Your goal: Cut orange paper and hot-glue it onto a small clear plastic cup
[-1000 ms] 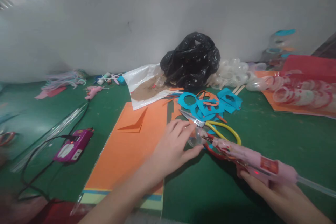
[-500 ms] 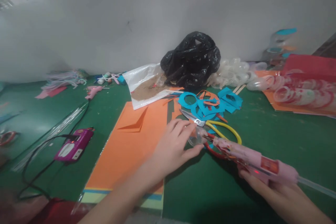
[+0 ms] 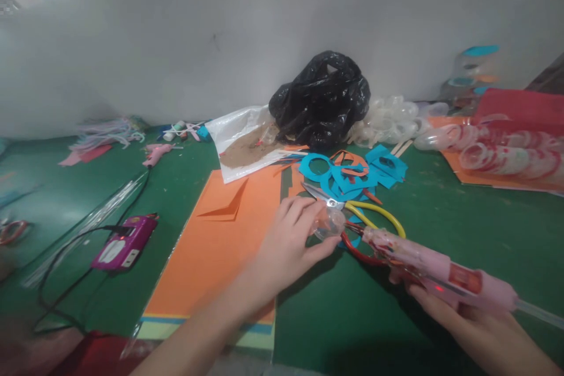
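At far left a purple box (image 3: pixel 123 245) lies on the green table (image 3: pixel 462 217), its cable (image 3: pixel 57 258) looping away. Next comes the orange sheet (image 3: pixel 220 235), with your left hand (image 3: pixel 286 244) across its right edge. The fingers and thumb of that hand curl loosely about a clear piece (image 3: pixel 329 223), held low just beside the scissors (image 3: pixel 352 210). Blue scraps (image 3: pixel 348 175) lie behind those, in front of a black bag (image 3: pixel 319 97). Your right hand (image 3: pixel 478 329) is wrapped tight round the pink glue gun (image 3: pixel 436 267), whose nozzle points left, at or just short of the clear piece.
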